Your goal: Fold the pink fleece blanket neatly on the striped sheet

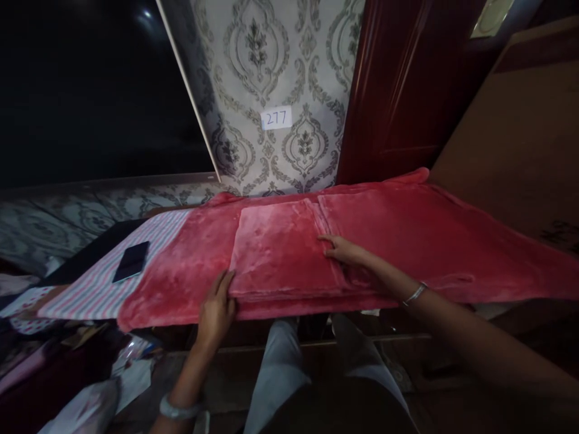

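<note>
A red plush blanket [384, 241] lies spread over a long surface in front of me. Near its middle sits a folded rectangular section [278, 247] in layers, its right edge showing a thick seam or fold. My left hand [217, 313] rests at the section's lower left corner, fingers stretched out and touching its edge. At the right edge, my right hand [346, 249] lies with fingertips on the fold, thumb and forefinger apart. Part of that hand's fingers is hard to make out. Both hands wear a bracelet at the wrist.
Left of the blanket, a dark phone [131, 261] lies on a striped cloth [90, 289]. A large dark screen [99, 90] stands behind. A paper marked 277 [276, 117] is on the patterned wall. A cardboard box [520, 144] leans at right. Assorted items [133, 361] lie below left.
</note>
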Demonstrator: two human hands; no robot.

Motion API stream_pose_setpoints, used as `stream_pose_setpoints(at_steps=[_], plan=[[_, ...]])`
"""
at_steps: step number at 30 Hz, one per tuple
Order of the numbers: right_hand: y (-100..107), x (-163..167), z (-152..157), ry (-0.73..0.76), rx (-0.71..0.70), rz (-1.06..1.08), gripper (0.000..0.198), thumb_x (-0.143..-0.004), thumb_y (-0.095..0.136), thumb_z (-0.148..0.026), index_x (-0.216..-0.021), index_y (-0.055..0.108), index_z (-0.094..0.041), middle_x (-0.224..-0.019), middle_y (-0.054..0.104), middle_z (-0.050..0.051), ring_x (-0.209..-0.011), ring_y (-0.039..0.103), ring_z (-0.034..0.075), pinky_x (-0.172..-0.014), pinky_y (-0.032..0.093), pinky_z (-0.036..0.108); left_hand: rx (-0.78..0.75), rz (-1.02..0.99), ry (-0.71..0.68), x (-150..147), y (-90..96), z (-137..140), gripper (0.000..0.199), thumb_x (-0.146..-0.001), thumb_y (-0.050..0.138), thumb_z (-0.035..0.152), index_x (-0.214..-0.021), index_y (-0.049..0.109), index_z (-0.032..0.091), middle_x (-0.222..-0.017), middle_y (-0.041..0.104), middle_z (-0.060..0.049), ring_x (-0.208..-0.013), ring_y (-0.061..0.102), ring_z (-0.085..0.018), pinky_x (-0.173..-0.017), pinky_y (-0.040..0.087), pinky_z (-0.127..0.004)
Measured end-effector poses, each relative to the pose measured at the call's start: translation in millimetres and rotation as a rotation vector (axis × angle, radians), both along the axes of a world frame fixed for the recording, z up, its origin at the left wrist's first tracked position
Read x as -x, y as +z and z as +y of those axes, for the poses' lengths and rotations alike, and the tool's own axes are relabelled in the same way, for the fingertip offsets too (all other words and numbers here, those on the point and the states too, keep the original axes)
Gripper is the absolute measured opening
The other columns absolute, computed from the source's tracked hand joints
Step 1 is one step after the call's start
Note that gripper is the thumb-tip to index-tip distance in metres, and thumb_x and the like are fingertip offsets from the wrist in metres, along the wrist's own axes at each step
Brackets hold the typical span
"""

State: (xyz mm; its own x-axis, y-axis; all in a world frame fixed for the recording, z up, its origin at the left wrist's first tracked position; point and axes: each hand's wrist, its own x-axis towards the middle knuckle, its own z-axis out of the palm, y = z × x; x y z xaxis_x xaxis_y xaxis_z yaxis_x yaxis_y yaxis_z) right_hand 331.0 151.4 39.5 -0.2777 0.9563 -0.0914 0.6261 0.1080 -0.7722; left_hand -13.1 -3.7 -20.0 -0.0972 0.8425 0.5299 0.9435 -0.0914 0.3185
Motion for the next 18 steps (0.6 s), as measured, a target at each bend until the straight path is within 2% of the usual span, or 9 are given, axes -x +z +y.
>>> stream_pose_setpoints(at_steps=[3,5,9,14,18], plan=[[18,14,18,0.033,-0.208,-0.407,0.035,-0.083,0.059,-0.017,-0.116,0.072,-0.016,-0.103,0.073,0.013,-0.091,0.068,0.025,-0.075,0.050,0.030,-0.067,-0.031,0.001,2,-5.4,0,0.060,-0.075,0.049,0.012,-0.135,0.057,0.015,-0.130,0.063,-0.013,-0.115,0.063,-0.026,-0.097,0.054,-0.039],[31,35,35,0.066,-0.317,-0.529,0.032,-0.089,0.052,-0.020,-0.112,0.073,-0.015,-0.112,0.072,0.017,-0.104,0.066,0.029,-0.083,0.049,0.033,-0.099,-0.031,0.010,3,-10.8,0,0.060,-0.075,0.049,0.012,-0.135,0.057,0.015,-0.126,0.063,-0.013,-0.113,0.064,-0.025,-0.095,0.055,-0.038],[42,90,76,0.149,-0.363,-0.516,0.034,-0.091,0.048,-0.017,-0.116,0.071,-0.012,-0.121,0.070,0.019,-0.111,0.065,0.028,-0.090,0.047,0.031,-0.172,0.032,-0.007,7,-23.9,0,0.062,-0.072,0.047,0.008,-0.132,0.059,0.015,-0.123,0.063,-0.013,-0.110,0.064,-0.025,-0.091,0.056,-0.038],[36,157,131,0.235,-0.398,-0.444,0.044,-0.091,0.048,-0.012,-0.133,0.061,-0.011,-0.140,0.060,0.014,-0.126,0.057,0.023,-0.101,0.042,0.026,-0.258,0.052,-0.072,18,-42.0,-1,0.062,-0.075,0.049,0.012,-0.137,0.055,0.016,-0.120,0.063,-0.013,-0.108,0.063,-0.026,-0.087,0.056,-0.039],[29,196,166,0.318,-0.384,-0.423,0.046,-0.093,0.050,-0.018,-0.138,0.058,-0.015,-0.142,0.059,0.011,-0.127,0.056,0.022,-0.102,0.043,0.025,-0.269,0.067,-0.110,26,-61.6,-1,0.063,-0.080,0.052,0.020,-0.143,0.050,0.020,-0.123,0.063,-0.012,-0.109,0.062,-0.027,-0.088,0.054,-0.039]])
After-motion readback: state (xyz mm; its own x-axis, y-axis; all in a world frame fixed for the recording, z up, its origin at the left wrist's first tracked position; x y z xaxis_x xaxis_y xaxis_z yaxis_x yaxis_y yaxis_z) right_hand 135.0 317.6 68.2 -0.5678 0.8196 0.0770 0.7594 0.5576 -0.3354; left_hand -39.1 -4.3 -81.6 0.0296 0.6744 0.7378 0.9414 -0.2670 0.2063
